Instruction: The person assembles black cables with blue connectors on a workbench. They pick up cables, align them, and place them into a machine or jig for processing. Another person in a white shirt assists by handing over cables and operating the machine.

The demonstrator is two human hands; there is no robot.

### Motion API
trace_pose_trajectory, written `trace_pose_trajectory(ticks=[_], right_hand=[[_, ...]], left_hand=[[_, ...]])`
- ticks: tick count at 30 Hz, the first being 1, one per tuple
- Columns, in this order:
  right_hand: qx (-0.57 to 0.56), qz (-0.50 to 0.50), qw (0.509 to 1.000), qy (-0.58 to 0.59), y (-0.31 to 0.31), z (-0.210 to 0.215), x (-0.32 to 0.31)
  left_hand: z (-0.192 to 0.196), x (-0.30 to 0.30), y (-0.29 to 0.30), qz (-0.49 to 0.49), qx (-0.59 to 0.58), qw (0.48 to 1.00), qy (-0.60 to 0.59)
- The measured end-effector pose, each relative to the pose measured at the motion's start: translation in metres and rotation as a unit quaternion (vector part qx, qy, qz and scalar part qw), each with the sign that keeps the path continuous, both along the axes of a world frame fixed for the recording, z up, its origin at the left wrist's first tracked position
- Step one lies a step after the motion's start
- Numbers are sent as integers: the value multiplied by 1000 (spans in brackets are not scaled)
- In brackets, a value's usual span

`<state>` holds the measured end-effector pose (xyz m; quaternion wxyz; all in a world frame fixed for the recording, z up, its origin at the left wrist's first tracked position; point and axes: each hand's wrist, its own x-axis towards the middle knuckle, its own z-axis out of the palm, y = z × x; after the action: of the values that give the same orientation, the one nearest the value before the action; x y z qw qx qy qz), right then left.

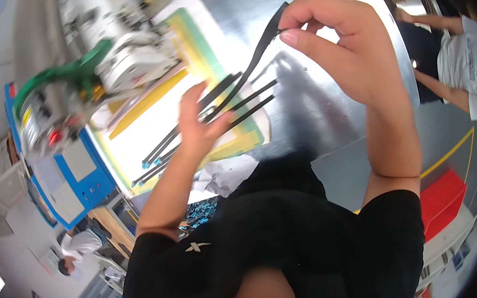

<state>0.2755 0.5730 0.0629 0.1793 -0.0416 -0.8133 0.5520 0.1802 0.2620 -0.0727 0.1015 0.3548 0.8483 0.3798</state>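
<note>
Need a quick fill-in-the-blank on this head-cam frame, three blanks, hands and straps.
1. The right hand pinches one end of a ____ strap between thumb and fingertips.
2. The left hand rests open on a row of dark straps lying on a white and ____ work surface.
3. Beside that surface stands a white machine with ____ curved parts.

Missing words: black; yellow; green
</note>
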Motion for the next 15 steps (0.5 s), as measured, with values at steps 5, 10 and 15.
trace_pose_trajectory(ticks=[5, 10, 15], right_hand=[[41, -2, 993, 113, -56, 72, -16], [-39, -46, 983, 173, -67, 99, 2], [-192, 21, 969, 153, -135, 110, -5]], left_hand=[[60, 3, 38, 63, 144, 969, -188], [145, 4, -51, 30, 264, 963, -57], [233, 19, -161, 117, 393, 877, -249]])
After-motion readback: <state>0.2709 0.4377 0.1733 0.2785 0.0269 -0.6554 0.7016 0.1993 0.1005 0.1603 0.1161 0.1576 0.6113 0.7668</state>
